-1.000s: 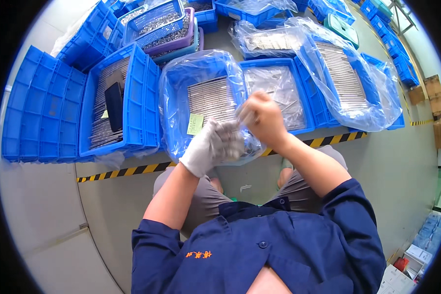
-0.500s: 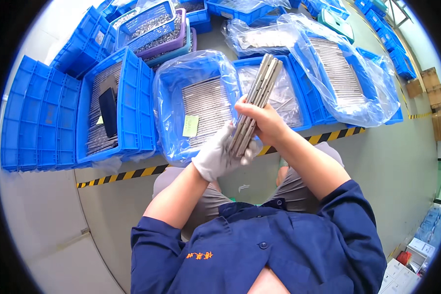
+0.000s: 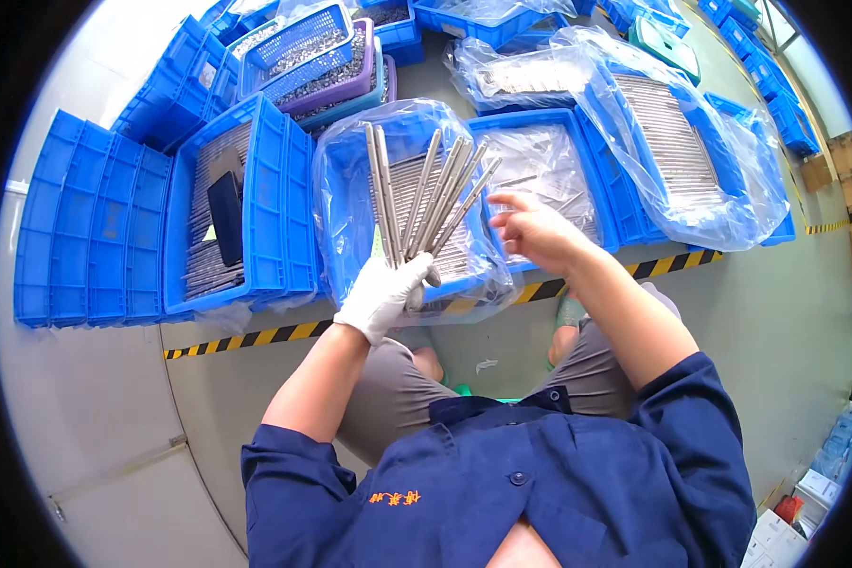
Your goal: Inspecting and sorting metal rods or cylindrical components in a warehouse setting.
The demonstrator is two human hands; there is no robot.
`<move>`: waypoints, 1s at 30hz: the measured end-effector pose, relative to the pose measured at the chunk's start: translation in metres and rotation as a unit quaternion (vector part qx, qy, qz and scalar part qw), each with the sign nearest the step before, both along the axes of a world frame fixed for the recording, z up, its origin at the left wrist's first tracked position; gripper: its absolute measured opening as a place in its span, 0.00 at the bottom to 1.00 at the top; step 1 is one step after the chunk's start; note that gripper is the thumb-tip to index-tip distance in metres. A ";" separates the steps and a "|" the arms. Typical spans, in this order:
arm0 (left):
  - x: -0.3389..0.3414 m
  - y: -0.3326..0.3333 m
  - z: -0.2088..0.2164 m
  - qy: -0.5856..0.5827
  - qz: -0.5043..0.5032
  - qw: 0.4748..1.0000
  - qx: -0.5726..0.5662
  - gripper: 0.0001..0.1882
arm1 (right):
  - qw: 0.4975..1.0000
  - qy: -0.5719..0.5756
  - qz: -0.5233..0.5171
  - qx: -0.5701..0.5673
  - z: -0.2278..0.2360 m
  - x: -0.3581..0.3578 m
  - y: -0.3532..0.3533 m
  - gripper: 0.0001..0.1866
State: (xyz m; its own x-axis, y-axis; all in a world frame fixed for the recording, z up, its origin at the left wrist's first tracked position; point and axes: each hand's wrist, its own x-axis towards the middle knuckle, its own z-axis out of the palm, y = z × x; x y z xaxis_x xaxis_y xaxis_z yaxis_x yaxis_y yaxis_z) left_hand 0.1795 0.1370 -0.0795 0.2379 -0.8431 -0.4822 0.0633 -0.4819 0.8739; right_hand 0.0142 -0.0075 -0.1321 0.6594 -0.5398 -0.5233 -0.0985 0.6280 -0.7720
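My left hand [image 3: 385,292], in a white glove, grips several metal rods [image 3: 433,199] by their lower ends. The rods fan apart at the top and show small holes along their sides. Bare and apart from the rods, my right hand [image 3: 538,232] has its fingers spread, with nothing visible in them. Behind the fanned rods is a blue crate [image 3: 336,270] lined with clear plastic, holding rows of similar rods. Just beyond my right hand, another blue crate [image 3: 604,213] has a plastic sheet and a few loose rods inside.
At the left, a black phone [image 3: 224,218] lies on rods in a blue crate [image 3: 273,204]. Farther right stands a bagged crate of rods [image 3: 658,128]. Baskets of small metal parts [image 3: 336,85] are stacked at the back. Yellow-black tape [image 3: 275,333] crosses the floor before the crates.
My right hand has let go of the rods and moved to the right. The bundle, now in my left hand alone, has spread into a fan and shifted left.
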 end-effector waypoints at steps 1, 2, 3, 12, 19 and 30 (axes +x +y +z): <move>0.002 -0.001 -0.001 -0.042 -0.008 0.999 -0.009 0.12 | 0.993 0.010 0.080 -0.088 0.000 0.002 0.004 0.24; 0.000 -0.001 -0.001 -0.041 -0.009 0.999 -0.009 0.12 | 0.971 0.021 0.161 -0.175 0.003 0.004 0.007 0.23; -0.004 -0.001 0.001 -0.016 0.008 1.000 -0.018 0.12 | 0.885 0.090 0.266 -0.372 0.010 0.009 0.011 0.23; 0.001 0.008 -0.003 0.069 0.024 0.997 0.000 0.09 | 0.830 0.119 0.130 -0.529 0.021 -0.005 0.008 0.15; 0.003 0.009 -0.007 0.093 0.024 0.995 0.017 0.08 | 0.959 -0.262 -0.067 -0.089 0.046 -0.009 -0.016 0.17; -0.008 0.008 -0.002 0.086 0.045 0.995 0.002 0.09 | 0.861 -0.086 -0.169 -0.473 0.041 0.001 0.011 0.14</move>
